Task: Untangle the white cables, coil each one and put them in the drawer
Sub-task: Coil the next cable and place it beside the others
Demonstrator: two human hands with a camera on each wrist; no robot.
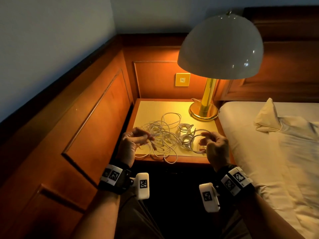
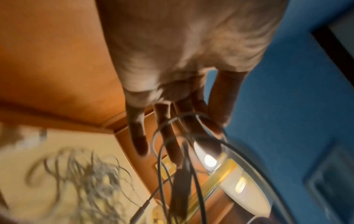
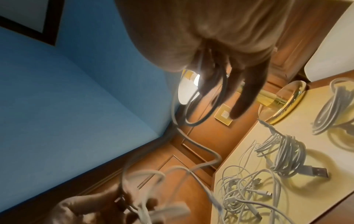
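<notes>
A loose tangle of white cables [image 1: 162, 137] lies mid-way across the yellow nightstand top [image 1: 155, 109]. My left hand [image 1: 146, 138] hovers over its left side and pinches a strand that runs out of the tangle. In the left wrist view this strand [image 2: 172, 128] loops over my fingers, blurred. My right hand [image 1: 206, 141] holds a round loop of white cable [image 1: 196, 146] just above the top's right front corner. The right wrist view shows that loop [image 3: 201, 106] hanging from curled fingers. Two wound cable bundles [image 3: 283, 151] [image 3: 333, 106] lie on the top. No drawer is visible.
A brass lamp [image 1: 206, 102] with a white dome shade stands at the back right corner. Wooden panelling with a wall switch [image 1: 182, 79] closes the back and left. A bed [image 1: 276, 152] with a white sheet borders the right side. One cable [image 1: 170, 159] sags over the front edge.
</notes>
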